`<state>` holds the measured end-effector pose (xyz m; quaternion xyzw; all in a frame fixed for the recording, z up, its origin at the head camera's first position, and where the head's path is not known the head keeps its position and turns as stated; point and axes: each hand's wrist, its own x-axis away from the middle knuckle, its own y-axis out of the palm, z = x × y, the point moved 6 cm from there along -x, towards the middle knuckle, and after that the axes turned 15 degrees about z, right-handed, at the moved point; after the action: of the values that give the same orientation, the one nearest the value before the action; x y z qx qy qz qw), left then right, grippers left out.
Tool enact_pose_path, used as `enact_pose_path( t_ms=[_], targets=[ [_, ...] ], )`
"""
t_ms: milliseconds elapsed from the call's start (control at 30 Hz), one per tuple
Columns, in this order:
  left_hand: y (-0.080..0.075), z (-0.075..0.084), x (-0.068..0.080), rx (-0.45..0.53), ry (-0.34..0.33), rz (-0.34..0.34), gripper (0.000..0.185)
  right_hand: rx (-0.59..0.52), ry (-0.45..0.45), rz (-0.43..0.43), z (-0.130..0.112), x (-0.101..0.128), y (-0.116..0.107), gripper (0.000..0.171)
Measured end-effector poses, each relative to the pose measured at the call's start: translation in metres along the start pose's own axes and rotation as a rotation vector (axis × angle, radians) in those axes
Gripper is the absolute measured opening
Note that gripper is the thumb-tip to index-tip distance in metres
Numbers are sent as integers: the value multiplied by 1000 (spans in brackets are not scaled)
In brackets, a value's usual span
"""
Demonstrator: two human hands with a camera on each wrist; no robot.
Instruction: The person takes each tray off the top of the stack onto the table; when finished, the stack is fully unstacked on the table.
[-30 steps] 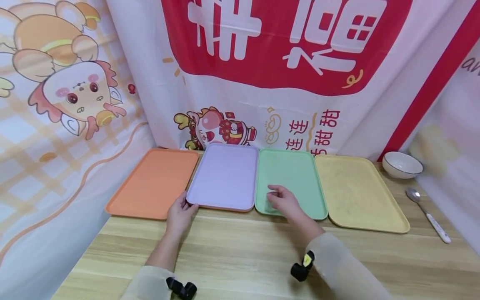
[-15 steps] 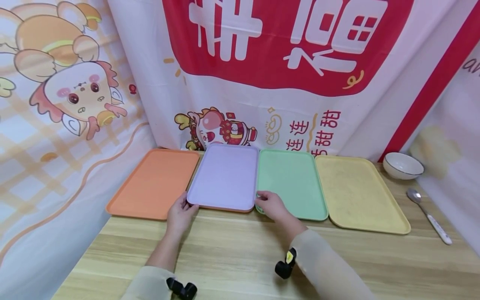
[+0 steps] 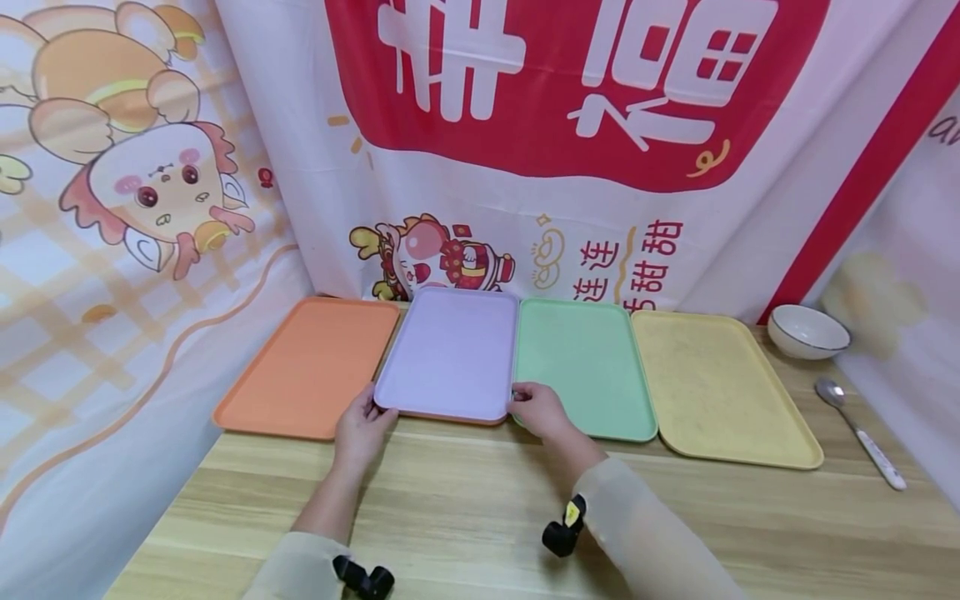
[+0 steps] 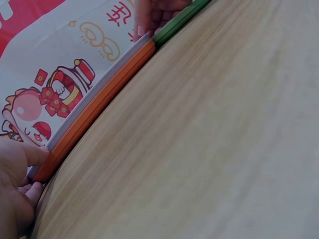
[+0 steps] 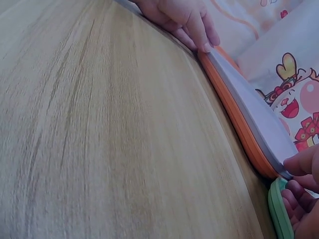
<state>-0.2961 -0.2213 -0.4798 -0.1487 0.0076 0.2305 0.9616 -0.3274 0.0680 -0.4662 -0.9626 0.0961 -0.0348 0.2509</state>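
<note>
Head view shows the lilac tray lying flat on the table, second in a row of four, its near edge held at both corners. It sits on an orange layer that both wrist views show directly beneath it (whether that is a second tray or the tray's own underside I cannot tell). The left hand pinches the near left corner, thumb on top and fingers curled under; the right hand pinches the near right corner likewise. I judge the tray light, rigid and smooth, likely slippery plastic, so the two near corners give a balanced hold. An orange tray lies touching on its left, a green tray on its right, then a yellow tray. Well apart at the far right stand a white bowl and a spoon.
</note>
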Motion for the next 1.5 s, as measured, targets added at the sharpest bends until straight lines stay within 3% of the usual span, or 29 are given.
enact_pose_path(
  t_ms=[200, 367, 533, 700, 933, 1133, 1367, 1500],
  targets=[
    [-1, 1, 1, -7, 1, 0, 68, -82, 56, 37, -4, 3, 0, 45],
    [-2, 0, 1, -2, 4, 7, 67, -252, 111, 71, -11, 7, 1, 42],
    [-2, 0, 0, 13, 3, 7, 68, -449, 177, 46, -14, 9, 6, 51],
    [-1, 0, 1, 22, 0, 2, 68, -539, 223, 25, -7, 8, 12, 56],
    [-1, -1, 1, 29, -13, 2, 69, -619, 263, -45, -9, 9, 16, 59],
    [2, -3, -1, 85, -9, -13, 70, -610, 246, -29, -12, 10, 10, 62],
    [2, -4, 0, 75, -38, -32, 77, -603, 224, -3, -15, 7, -9, 59],
    [0, -4, 0, 44, -22, -26, 75, -614, 201, -15, -16, 5, -27, 57]
  ],
)
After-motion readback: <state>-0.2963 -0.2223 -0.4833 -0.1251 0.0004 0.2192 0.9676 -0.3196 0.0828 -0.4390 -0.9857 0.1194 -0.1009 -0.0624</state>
